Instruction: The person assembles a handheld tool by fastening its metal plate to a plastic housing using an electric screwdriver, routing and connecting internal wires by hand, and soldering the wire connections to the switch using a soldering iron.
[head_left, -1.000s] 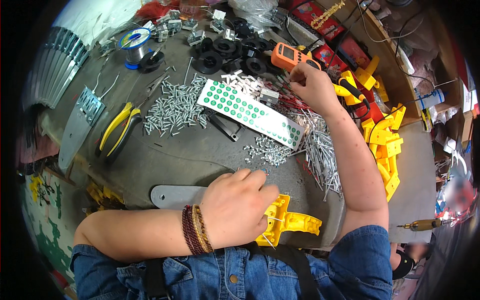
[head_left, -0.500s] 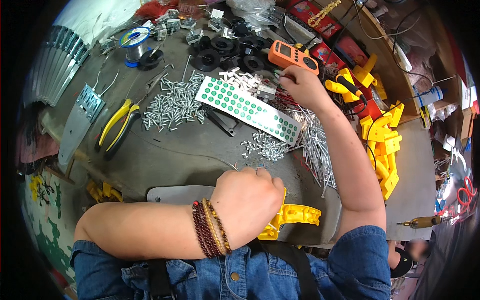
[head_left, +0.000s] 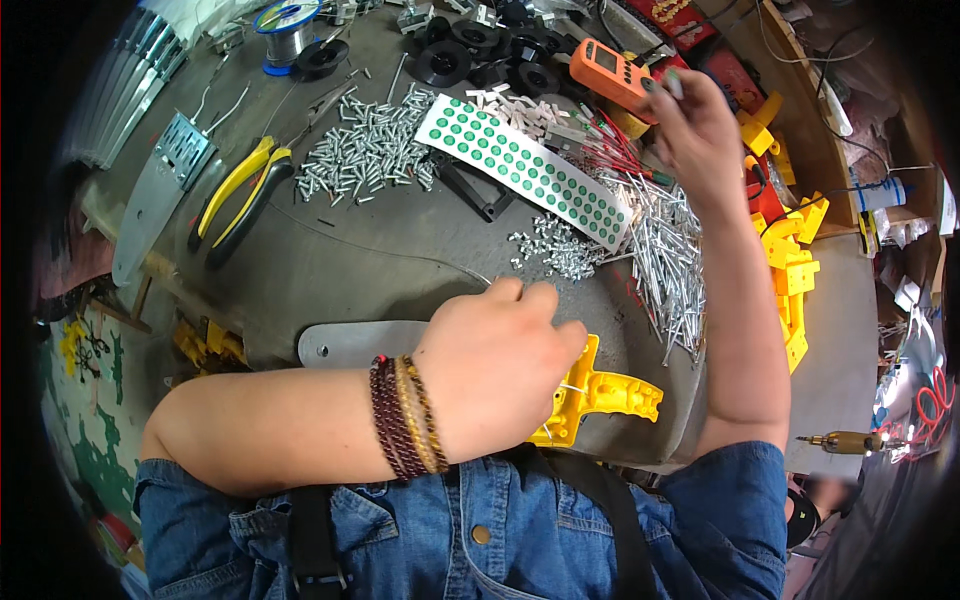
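Grey bracket plate: tilted at bench left, likely set aside.
Pliers: handles toward person, probably for quick pickup.
Grey plate: flat near front edge, right end hidden under left hand.
Silver screws: loose heap mid-bench, presumably easy to pick from.
Left hand grip: curled over plate and shell; hold hidden, cannot tell; looks like steadying.
Sticker sheet: slanted, green dots up, perhaps for peeling.
Yellow shell: main piece, just right of left hand, hollow side up, seemingly for access inside.
Orange meter: just left of right hand.
Metal pins: heaped beside right forearm, within reach.
Right hand grip: narrow, raised; pale bit at fingertips blurred, cannot tell if held.
Yellow parts: piled beyond right forearm, likely out of the way.
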